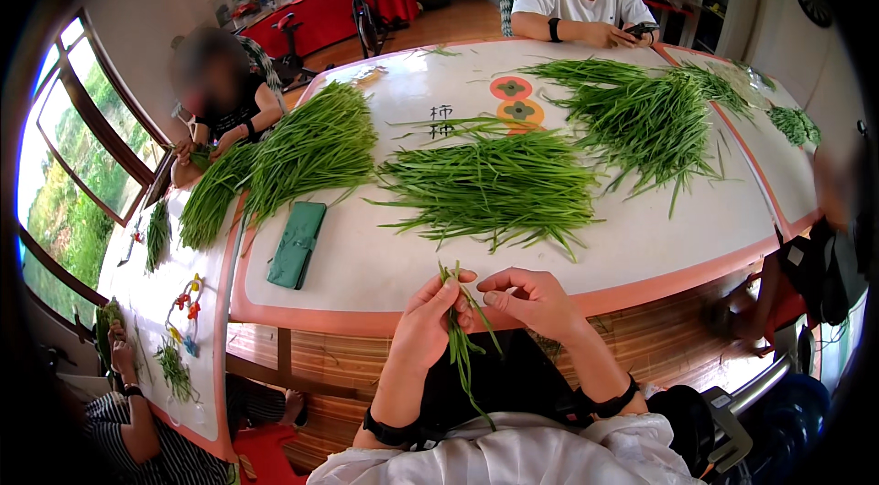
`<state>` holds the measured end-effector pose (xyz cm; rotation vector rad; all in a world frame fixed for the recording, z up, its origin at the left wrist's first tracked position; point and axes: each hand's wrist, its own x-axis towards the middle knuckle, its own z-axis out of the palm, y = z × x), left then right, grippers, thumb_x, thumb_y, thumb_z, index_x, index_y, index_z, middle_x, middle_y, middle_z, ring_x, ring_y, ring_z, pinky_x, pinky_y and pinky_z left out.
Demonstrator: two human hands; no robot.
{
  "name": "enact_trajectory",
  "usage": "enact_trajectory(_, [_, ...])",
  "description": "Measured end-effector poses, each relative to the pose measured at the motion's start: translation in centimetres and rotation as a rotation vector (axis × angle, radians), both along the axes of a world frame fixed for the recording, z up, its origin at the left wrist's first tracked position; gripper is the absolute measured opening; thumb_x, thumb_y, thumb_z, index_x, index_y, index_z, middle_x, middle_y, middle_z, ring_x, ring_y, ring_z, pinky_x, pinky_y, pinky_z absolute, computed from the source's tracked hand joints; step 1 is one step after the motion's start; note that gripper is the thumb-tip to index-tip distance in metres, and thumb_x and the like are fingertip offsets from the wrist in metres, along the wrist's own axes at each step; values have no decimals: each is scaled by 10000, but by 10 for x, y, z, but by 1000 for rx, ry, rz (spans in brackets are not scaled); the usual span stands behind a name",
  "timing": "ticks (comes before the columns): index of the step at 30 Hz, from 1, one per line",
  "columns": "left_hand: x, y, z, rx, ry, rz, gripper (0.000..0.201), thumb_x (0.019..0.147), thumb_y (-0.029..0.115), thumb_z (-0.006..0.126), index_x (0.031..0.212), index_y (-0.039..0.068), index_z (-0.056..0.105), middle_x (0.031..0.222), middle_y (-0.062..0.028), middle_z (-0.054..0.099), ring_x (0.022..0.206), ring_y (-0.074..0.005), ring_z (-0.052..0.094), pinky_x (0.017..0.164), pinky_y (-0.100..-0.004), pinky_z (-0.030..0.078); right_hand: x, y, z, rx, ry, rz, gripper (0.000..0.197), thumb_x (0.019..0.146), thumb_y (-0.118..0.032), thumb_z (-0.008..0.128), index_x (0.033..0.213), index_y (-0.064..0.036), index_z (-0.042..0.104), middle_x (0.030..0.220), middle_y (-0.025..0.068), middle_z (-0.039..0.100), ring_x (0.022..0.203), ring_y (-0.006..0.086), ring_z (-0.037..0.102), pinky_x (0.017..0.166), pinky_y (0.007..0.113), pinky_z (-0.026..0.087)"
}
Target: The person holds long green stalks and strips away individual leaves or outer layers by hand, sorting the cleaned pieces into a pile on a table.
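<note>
My left hand (428,313) is closed around a small bunch of chives (461,355). Their long thin leaves hang down over my lap, and short ends stick up above the fingers. Close beside it, my right hand (533,304) is curled, thumb and forefinger drawn together near the bunch. Whether a leaf is between those fingertips is too small to tell. Both hands are just off the table's near edge. Ahead of them a broad pile of chives (494,183) lies on the white table (659,251).
More chive piles lie left (316,146) and right (655,123). A green pouch (297,245) sits left of my hands. On the left side table is a colourful beaded ring (187,309). People sit across (586,0), at left (224,96) and lower left (137,421); another person (824,247) is at right.
</note>
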<state>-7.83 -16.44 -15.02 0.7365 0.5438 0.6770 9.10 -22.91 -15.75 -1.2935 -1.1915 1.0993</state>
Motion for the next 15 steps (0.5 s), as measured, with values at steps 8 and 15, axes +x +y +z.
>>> enact_trajectory(8, [-1, -3, 0, 73, 44, 38, 261, 925, 201, 478, 1082, 6, 550, 692, 9, 465, 601, -98, 456, 570, -223, 382, -9, 3, -3, -86, 126, 92, 222, 855, -191, 610, 927, 19, 606, 817, 30, 628, 656, 79, 558, 606, 207, 460])
enact_trajectory(15, [1, -5, 4, 95, 95, 6, 235, 920, 207, 490, 1022, 7, 560, 659, 5, 469, 593, -105, 465, 572, -220, 385, -11, 2, -9, -46, 489, 188, 199, 883, -155, 571, 951, 30, 594, 830, 46, 639, 754, 88, 589, 689, 212, 478])
